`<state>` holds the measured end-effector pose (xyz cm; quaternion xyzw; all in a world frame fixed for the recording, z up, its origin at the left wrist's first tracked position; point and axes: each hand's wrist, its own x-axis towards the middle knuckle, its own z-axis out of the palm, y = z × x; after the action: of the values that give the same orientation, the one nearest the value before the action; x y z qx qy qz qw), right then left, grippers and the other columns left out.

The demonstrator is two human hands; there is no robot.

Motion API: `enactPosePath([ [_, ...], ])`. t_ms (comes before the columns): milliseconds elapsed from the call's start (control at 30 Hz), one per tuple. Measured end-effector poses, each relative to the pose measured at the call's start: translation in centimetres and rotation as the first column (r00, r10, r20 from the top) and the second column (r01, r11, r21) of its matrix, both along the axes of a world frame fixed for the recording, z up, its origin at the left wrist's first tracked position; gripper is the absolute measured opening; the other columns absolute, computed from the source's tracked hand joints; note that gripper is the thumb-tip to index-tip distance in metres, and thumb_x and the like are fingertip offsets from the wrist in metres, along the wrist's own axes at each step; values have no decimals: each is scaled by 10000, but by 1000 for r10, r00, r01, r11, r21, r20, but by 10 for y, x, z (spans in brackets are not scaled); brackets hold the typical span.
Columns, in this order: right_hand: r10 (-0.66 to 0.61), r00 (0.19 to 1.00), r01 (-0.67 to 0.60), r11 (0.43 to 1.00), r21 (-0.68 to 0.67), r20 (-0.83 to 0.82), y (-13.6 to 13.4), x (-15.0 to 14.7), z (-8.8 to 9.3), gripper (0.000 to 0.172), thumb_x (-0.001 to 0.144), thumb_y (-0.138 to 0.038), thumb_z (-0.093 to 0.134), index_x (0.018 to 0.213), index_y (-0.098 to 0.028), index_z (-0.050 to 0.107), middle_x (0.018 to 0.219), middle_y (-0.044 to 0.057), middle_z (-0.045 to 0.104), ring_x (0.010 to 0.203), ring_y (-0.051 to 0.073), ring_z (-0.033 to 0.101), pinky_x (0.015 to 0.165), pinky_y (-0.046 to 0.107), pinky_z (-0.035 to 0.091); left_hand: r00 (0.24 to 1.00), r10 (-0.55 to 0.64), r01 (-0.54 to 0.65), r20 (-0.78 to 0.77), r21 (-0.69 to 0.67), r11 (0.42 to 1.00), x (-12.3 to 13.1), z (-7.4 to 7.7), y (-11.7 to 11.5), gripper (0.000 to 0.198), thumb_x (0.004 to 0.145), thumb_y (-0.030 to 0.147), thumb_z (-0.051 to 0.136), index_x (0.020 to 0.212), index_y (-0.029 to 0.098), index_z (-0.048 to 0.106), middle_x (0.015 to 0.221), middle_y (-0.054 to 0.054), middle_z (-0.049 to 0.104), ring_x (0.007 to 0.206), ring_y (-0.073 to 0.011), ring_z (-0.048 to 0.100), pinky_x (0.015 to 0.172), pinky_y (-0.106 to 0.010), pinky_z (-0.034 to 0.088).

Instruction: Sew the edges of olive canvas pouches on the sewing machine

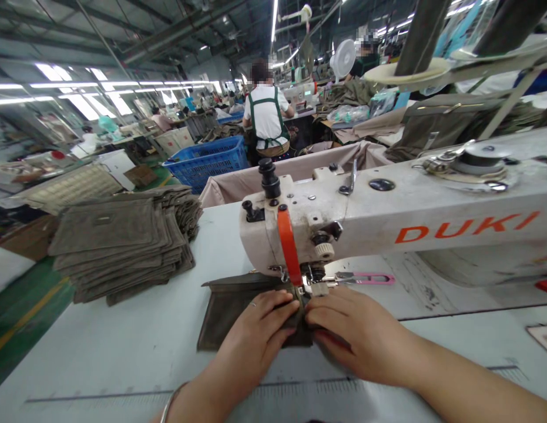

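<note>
A dark olive fabric piece (229,305) lies on the pale table under the needle of a white sewing machine (388,217) marked DUKI. My left hand (255,335) rests flat on the fabric, fingers stretched toward the presser foot (305,289). My right hand (352,329) lies on the fabric's right edge, fingers together and pressed down beside the foot. Both hands nearly touch at the needle. The fabric under my hands is hidden.
A stack of similar dark fabric pieces (123,247) sits at the table's left. Pink-handled snips (365,278) lie behind the needle. A blue basket (207,161) and a seated person in a white shirt (267,117) are further back.
</note>
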<state>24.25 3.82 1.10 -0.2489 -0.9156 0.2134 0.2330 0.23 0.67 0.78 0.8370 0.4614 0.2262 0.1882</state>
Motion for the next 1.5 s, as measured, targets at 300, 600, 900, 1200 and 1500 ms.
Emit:
enactPosePath([
  [300, 109, 991, -112, 993, 37, 73, -2, -6, -8, 104, 865, -184, 543, 903, -192, 640, 947, 35, 637, 935, 209, 549, 841, 373, 442, 918, -250, 315, -308, 183, 931, -3, -5, 8, 429, 956, 60, 376, 1374, 130, 446, 1424, -107, 498, 1346, -229, 423, 1118, -434, 397],
  [600, 80, 993, -82, 996, 20, 92, -4, -12, -11, 204, 881, -196, 520, 1038, -205, 650, 969, 33, 647, 957, 217, 552, 847, 392, 446, 900, -214, 311, -380, 213, 926, 5, -3, 18, 334, 938, 76, 462, 1262, 131, 527, 1329, -98, 570, 1269, -223, 505, 1087, -396, 442],
  [900, 33, 993, -36, 999, 27, 111, -4, -17, -10, 258, 901, -188, 477, 1108, -184, 630, 1067, 60, 648, 1035, 237, 552, 911, 418, 439, 932, -176, 265, -316, 267, 927, 5, -7, 25, 273, 959, 123, 485, 1224, 116, 549, 1200, -101, 625, 1085, -235, 592, 960, -411, 527],
  [1200, 69, 998, -69, 998, 14, 9, 8, 2, -4, 264, 883, -131, 494, 1081, -207, 652, 951, 46, 659, 918, 205, 577, 802, 373, 437, 949, -234, 295, -212, 334, 895, 0, -7, 14, 239, 939, 72, 510, 1158, 94, 602, 1171, -93, 644, 1115, -197, 577, 1013, -355, 495],
  [1500, 26, 998, -28, 999, 35, 51, 8, -1, -5, 298, 843, -138, 536, 1102, -222, 658, 985, 51, 636, 954, 233, 536, 838, 396, 437, 982, -177, 187, -62, 311, 932, 4, -5, 15, 242, 935, 76, 521, 1138, 166, 618, 1082, -68, 660, 1008, -176, 616, 908, -344, 530],
])
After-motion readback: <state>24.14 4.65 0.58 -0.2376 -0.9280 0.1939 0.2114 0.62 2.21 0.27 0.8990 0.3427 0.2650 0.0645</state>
